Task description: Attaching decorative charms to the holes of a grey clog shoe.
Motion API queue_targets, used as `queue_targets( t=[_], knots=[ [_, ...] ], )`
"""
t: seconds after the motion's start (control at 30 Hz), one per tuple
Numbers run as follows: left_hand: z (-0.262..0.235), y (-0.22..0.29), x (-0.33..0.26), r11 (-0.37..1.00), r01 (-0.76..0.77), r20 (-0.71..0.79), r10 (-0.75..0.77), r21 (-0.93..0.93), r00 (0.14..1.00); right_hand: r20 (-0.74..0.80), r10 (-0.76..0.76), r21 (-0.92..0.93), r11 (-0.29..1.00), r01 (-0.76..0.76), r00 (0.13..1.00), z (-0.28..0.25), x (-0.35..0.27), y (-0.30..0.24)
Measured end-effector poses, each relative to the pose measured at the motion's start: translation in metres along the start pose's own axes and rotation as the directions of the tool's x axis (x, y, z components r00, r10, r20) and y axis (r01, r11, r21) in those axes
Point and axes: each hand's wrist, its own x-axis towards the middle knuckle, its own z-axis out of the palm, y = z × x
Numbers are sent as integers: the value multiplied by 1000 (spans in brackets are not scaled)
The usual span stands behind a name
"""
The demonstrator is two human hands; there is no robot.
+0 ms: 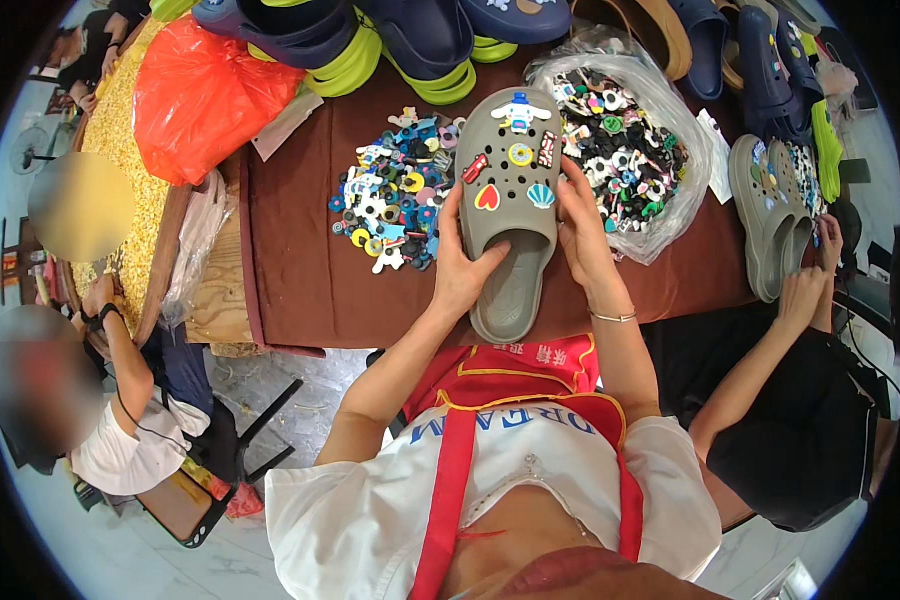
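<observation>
Between my two hands I hold a grey clog [510, 215] over the brown-covered table, its toe pointing away from me. Several charms sit on its upper: a white-and-blue figure, a yellow ring, a red car, a red heart and a blue shell. My left hand [462, 268] grips the left side, with the thumb at the foot opening. Along the right side, my right hand [582, 225] holds the clog's edge. Behind the clog on the left lies a pile of loose charms [385, 205]; a clear plastic bag of charms [625, 150] lies to its right.
Navy-and-lime clogs [410, 45] line the far edge beside a red plastic bag [210, 100]. At right, a co-worker's hands [810, 275] are at a grey clog [765, 215]. People sit at left by a tray of yellow kernels [120, 190]. The table [320, 305] ends near my waist.
</observation>
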Motion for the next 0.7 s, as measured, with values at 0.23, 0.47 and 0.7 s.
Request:
queue_targets(
  t=[0.23,0.47,0.7],
  knots=[
    [8,-6,-11,998,-19,111,11,66,994,-134,-88,104,989,102,987,-1,12,-6],
    [-5,-5,12,890,155,136,-107,-428,985,-180,-117,176,973,150,977,-5,8,-6],
    [3,18,28,928,208,143,-171,-309,975,-115,-65,215,973,89,991,7,-6,-4]
  ],
)
